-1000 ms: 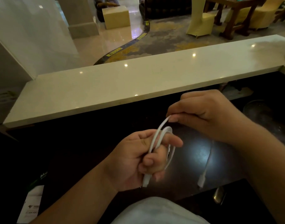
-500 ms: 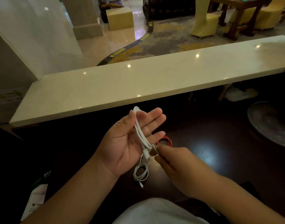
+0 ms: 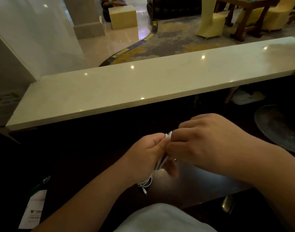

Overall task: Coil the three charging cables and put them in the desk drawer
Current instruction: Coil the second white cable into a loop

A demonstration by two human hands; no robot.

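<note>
1. Cable [image 3: 161,162], white, sits bundled between both hands above the near edge of the dark desk [image 3: 93,156].
2. Left hand [image 3: 147,154] is curled round the loops; right hand [image 3: 202,139] pinches their far end.
3. Loosening either grip would likely let the loops spring apart.
4. Second coil [image 3: 146,182] lying just below could snag a dangling end.

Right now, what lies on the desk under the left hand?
A small white coiled cable lies on the dark desk beneath the left hand, its plug end poking out. The hands cover whatever else lies there.
</note>
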